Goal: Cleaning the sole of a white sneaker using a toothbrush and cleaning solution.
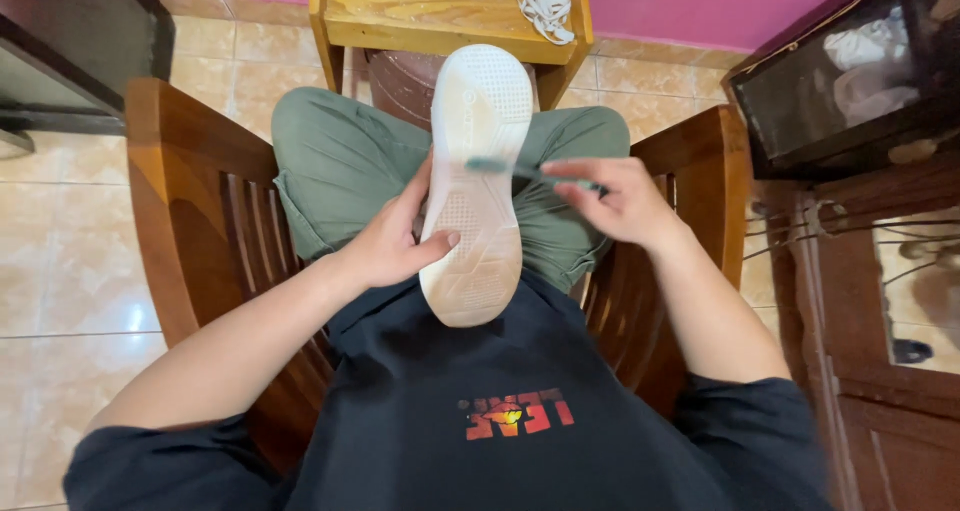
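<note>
A white shoe (478, 121) lies sole-up over my lap, toe pointing away from me. My left hand (392, 239) grips its left side near the heel end, thumb pressed on the sole. My right hand (618, 201) holds a thin green toothbrush (505, 168), its head lying across the middle of the sole. The brush looks blurred. I sit on a wooden chair (190, 211) in green trousers and a dark shirt.
A small wooden table (420, 16) stands just ahead with a bundle of white laces (545, 6) on it. A dark cabinet with glass (850, 81) is at the right, a dark piece of furniture (70, 41) at the upper left. The floor is beige tile.
</note>
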